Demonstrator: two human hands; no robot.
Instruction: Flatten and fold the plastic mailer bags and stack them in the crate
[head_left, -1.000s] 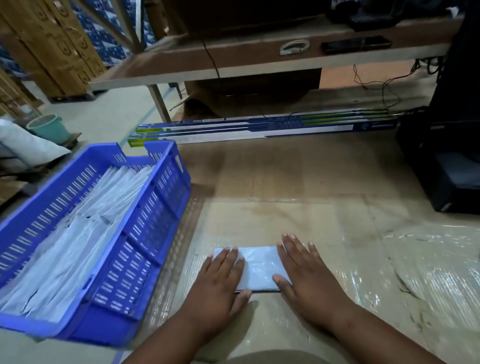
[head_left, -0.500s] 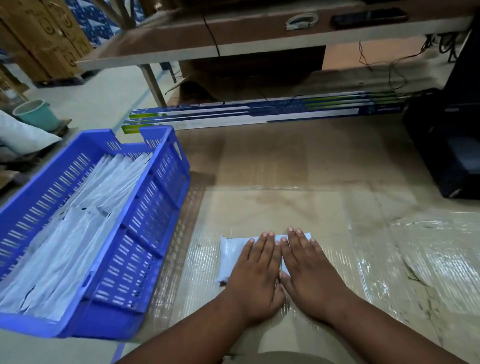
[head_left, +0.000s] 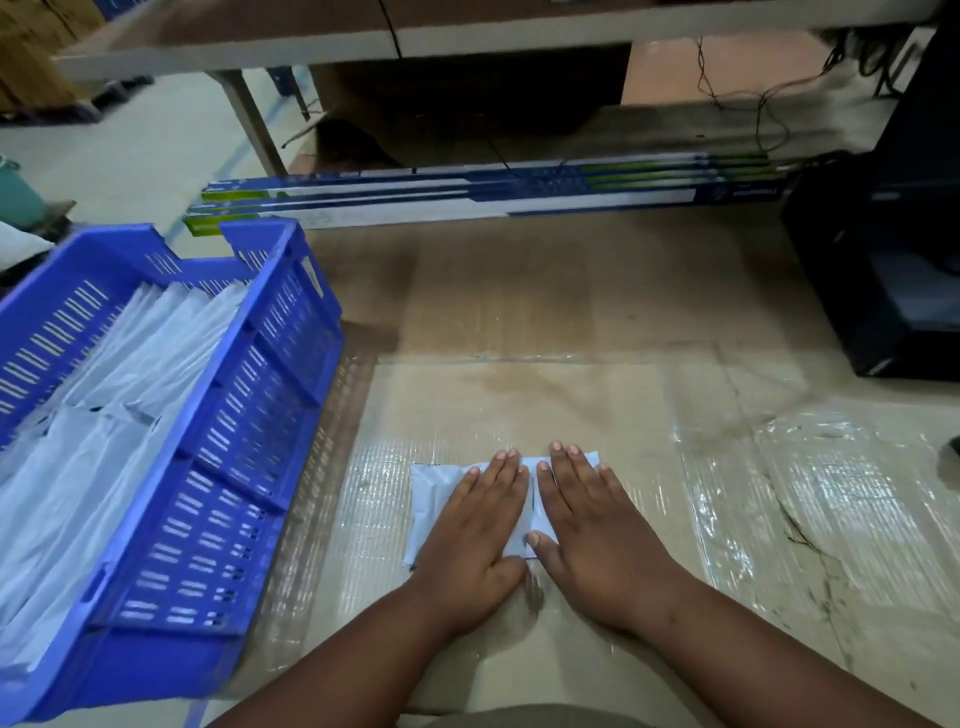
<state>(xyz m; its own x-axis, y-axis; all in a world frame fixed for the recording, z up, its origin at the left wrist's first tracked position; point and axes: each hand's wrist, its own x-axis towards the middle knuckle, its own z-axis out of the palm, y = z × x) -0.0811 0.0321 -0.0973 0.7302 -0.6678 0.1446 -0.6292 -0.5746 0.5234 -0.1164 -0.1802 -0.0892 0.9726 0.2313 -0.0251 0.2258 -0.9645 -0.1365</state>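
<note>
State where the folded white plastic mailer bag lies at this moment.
In the head view, the folded white plastic mailer bag lies low at centre on the cardboard floor sheet, under the left hand and right hand, right of the blue plastic crate.

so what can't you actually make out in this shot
- Middle of the mailer, head view: covered by the left hand and right hand, so its folds are unclear.
- Number of bags in the crate: they overlap, and the left edge cuts them off.
- Print on the long boxes: too small and blurred.
- Black case: cut off by the right edge.
</note>
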